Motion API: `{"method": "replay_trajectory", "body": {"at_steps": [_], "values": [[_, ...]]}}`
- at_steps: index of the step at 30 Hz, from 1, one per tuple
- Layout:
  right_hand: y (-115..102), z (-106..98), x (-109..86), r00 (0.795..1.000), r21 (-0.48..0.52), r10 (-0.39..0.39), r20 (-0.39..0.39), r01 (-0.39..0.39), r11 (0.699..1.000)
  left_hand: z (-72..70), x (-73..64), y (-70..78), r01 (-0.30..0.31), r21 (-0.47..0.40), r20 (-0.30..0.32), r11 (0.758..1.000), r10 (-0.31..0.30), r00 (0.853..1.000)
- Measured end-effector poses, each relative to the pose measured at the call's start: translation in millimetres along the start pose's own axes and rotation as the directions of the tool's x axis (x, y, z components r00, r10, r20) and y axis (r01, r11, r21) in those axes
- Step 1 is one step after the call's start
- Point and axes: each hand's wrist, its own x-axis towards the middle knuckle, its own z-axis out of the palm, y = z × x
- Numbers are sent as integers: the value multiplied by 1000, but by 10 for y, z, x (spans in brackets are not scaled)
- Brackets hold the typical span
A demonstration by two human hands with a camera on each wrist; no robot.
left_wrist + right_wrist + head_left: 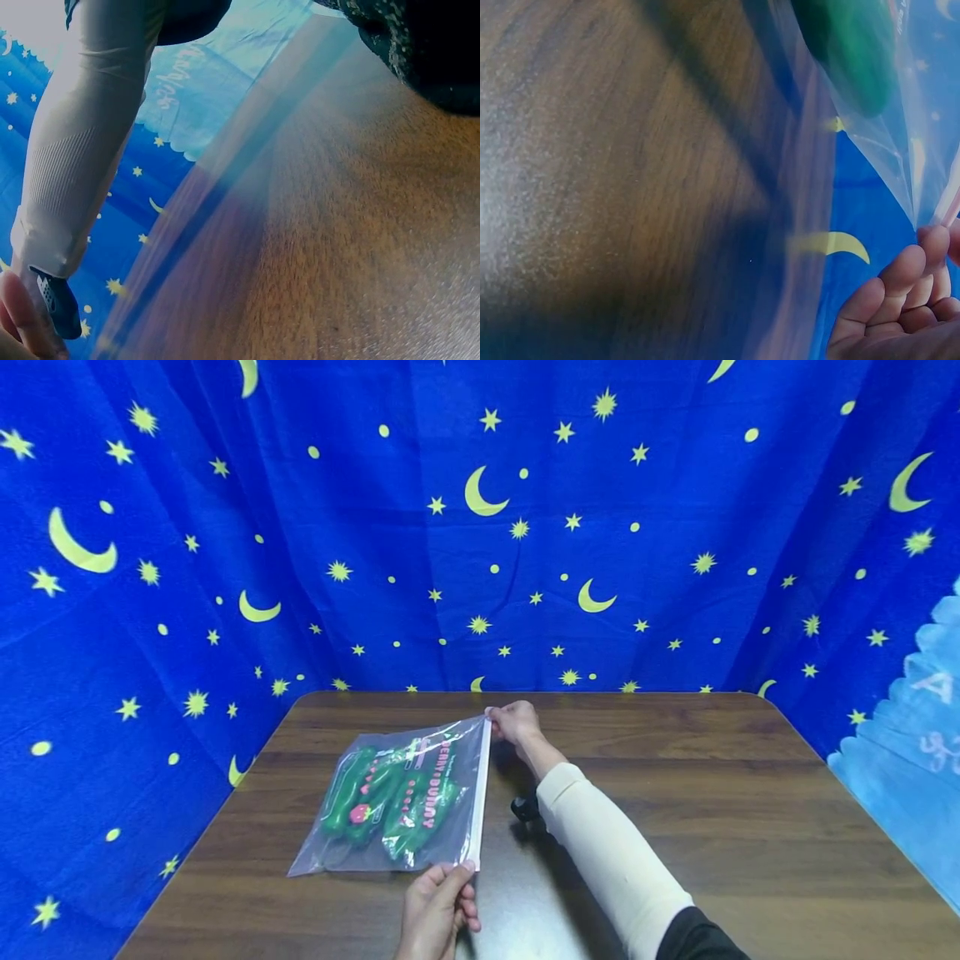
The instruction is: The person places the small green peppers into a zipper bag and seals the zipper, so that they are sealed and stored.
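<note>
A clear plastic zip bag (375,862) with pink lettering and a strawberry print hangs between my hands over the table. Several glossy green bundles (348,806) fill it, their kind blurred by the plastic. Its white closure strip (482,793) runs along the right edge. With thumb and fingers, my left hand (438,910) pinches the near corner at that strip. My right hand (517,722) grips the strip's far end, arm stretched forward; the right wrist view shows its fingertips (904,266) curled at the bag's corner. Only a few left fingers (22,315) enter the left wrist view.
A brown wood-grain table (712,860) lies beneath. Blue cloth (555,552) printed with yellow moons and stars hangs at the back and sides. Pale blue cloth (907,760) with lettering hangs at the right. A small black device (525,810) sits under the right wrist.
</note>
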Motion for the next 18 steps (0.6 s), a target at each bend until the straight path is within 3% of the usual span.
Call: {"method": "replay_trajectory", "body": {"at_steps": [7, 18], "values": [[4, -29, 2, 1000, -42, 0, -11, 0, 999, 16, -1, -19, -2, -5, 4, 1000, 3, 1000], [29, -38, 30, 999, -12, 5, 35, -4, 1000, 11, -16, 5, 38, -15, 34, 999, -37, 999]]}}
